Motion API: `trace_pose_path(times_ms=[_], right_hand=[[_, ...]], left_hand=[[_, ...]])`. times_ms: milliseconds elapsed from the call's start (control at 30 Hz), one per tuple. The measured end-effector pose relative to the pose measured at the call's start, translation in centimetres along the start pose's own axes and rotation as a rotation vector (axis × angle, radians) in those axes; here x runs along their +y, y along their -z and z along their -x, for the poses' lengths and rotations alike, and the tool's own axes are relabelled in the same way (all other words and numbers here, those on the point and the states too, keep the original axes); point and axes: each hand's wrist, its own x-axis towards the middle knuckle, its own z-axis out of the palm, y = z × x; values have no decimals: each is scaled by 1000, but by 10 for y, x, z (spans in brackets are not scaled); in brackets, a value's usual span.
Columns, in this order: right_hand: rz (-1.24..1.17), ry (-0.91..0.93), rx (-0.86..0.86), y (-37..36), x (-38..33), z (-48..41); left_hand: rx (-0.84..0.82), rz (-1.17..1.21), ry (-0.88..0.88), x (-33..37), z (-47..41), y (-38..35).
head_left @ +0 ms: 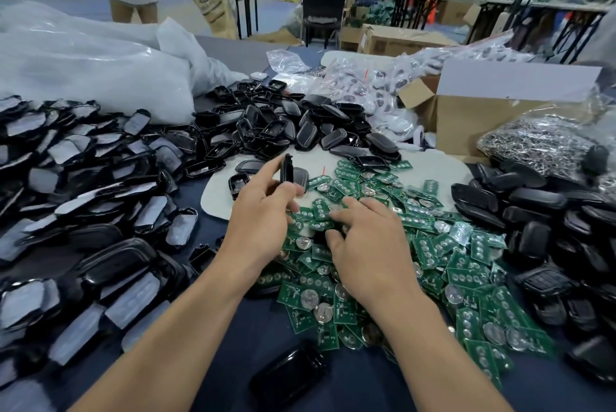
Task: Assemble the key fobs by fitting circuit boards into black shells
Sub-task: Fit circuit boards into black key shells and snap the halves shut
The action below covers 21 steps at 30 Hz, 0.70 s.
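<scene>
My left hand (263, 215) holds a black shell (287, 169) on edge, pinched between thumb and fingers, just above the table. My right hand (365, 243) lies palm down on the heap of green circuit boards (430, 255), its fingers curled onto the boards; whether they grip one I cannot tell. More empty black shells (283, 125) are piled behind the boards. One black shell (288, 375) lies alone near the front edge.
Shells with a pale film (76, 185) cover the left of the table. Closed black fobs (546, 228) are heaped at the right. White plastic bags (83, 61), a cardboard box (483, 118) and a bag of metal rings (540, 145) stand behind. People stand far back.
</scene>
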Motion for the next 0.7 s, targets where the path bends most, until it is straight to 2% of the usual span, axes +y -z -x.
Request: trace_pose_path(times_ms=[100,233,467,600,700], right_hand=[[-38,-10,38,4,-1,2],[-87,-42,31,7,-3,3],[-160,-22,-98,2,-5,6],[-314,-32,8,-1,-3,5],[-493,-93,201,3,2,2]], left_hand=[[-73,118,56,2,-1,1],[-98,109,92,3,0,-1],[73,55,72,-3,-2,2],[76,48,54,-1,0,3],[84,56,55,-2,-2,3]])
